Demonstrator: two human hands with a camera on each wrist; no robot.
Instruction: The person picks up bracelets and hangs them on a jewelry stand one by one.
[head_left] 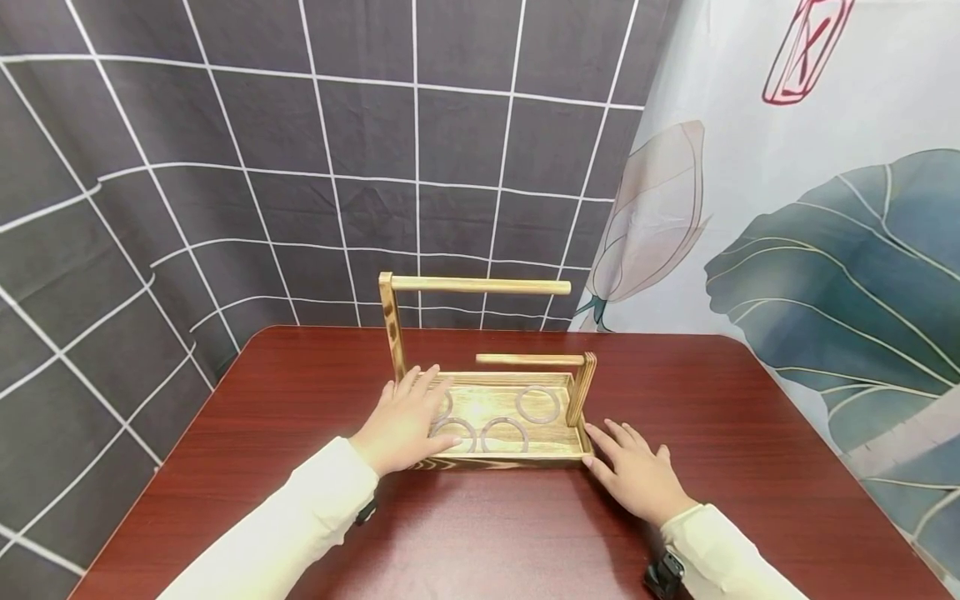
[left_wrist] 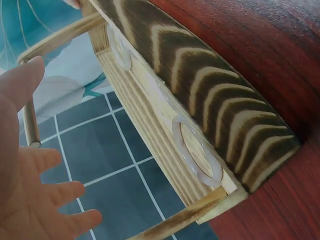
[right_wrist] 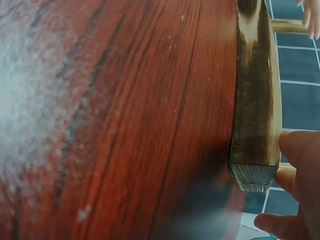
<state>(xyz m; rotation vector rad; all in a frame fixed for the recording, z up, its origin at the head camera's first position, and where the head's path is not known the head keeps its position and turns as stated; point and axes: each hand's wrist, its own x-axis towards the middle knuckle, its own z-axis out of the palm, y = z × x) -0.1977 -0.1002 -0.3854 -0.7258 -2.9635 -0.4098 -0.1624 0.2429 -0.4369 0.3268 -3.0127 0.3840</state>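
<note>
A light wooden tray (head_left: 487,458) with scorched grain stands on the table. Several pale rings (head_left: 518,405) lie flat on its floor. From its left end rises a tall post (head_left: 392,325) with a long rod (head_left: 480,285) pointing right; a shorter post (head_left: 582,390) at the right end carries a rod (head_left: 528,360) pointing left. My left hand (head_left: 405,425) is spread over the tray's left end, fingers extended, and covers part of the rings there. Beside the tray's right end, my right hand (head_left: 637,475) lies low with its fingertips at the edge, holding nothing.
The dark red table (head_left: 300,375) extends around the tray on all sides. Behind it hangs a grey cloth (head_left: 262,200) with white grid lines. A white cloth (head_left: 738,108) with lotus leaves and a flower hangs at the right.
</note>
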